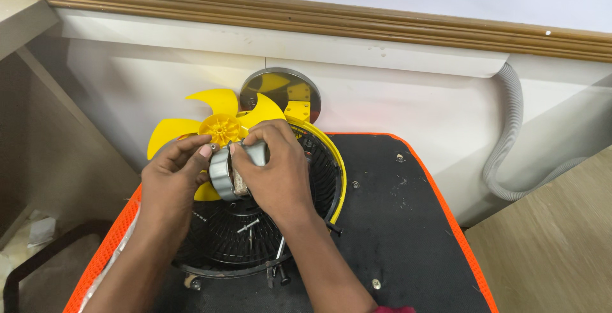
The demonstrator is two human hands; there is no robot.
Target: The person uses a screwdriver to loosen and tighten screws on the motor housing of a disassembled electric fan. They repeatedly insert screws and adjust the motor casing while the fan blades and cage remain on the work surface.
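Both my hands hold a small grey metal motor part [222,174] above a black round fan grille housing [319,179] with a yellow rim. My left hand [169,182] pinches its left side. My right hand [275,169] wraps over its right side and top. A yellow fan blade [191,125] lies just behind my hands, leaning at the housing's far edge. Several loose screws [278,268] lie at the housing's near rim.
The housing sits on a black board with an orange edge [433,179]. A round metal base plate [280,90] stands against the white wall behind. A grey corrugated hose [510,134] runs down the wall at right. Wooden floor shows at the right.
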